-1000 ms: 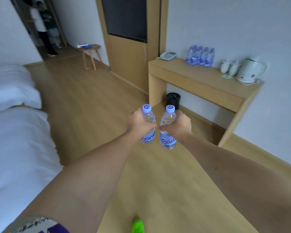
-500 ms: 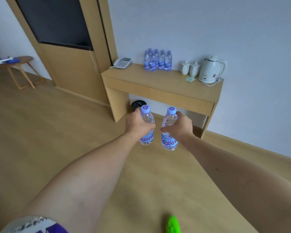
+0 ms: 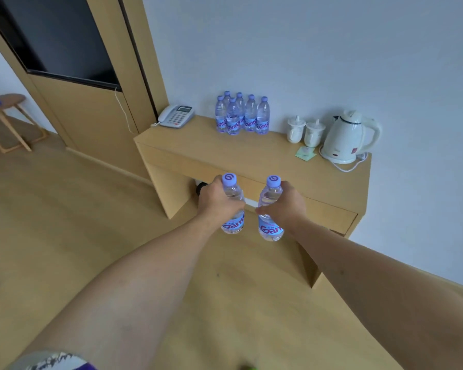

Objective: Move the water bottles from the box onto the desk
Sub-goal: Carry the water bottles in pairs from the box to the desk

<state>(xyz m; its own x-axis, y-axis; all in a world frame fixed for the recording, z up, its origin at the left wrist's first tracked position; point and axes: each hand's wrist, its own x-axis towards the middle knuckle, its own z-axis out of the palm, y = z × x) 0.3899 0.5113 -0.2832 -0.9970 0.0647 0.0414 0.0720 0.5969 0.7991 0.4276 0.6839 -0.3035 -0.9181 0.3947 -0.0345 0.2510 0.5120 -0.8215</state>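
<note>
My left hand [image 3: 216,201] grips a clear water bottle [image 3: 233,225] with a purple cap, held upright. My right hand [image 3: 286,206] grips a second, like bottle [image 3: 270,231], also upright. Both bottles hang in front of the near edge of a light wooden desk [image 3: 225,153], below its top. Several more bottles [image 3: 241,116] stand in a cluster at the back of the desk against the wall. The box is not in view.
On the desk are a white telephone [image 3: 176,116] at the left, two white cups [image 3: 305,130] and a white kettle [image 3: 348,137] at the right. A dark bin [image 3: 200,188] sits under the desk. A wooden panel with a dark screen [image 3: 54,38] and a small stool [image 3: 6,116] are left.
The view has swung right and closer to the desk, which now fills the middle. My hands keep hold of the two bottles, now slightly further apart.
</note>
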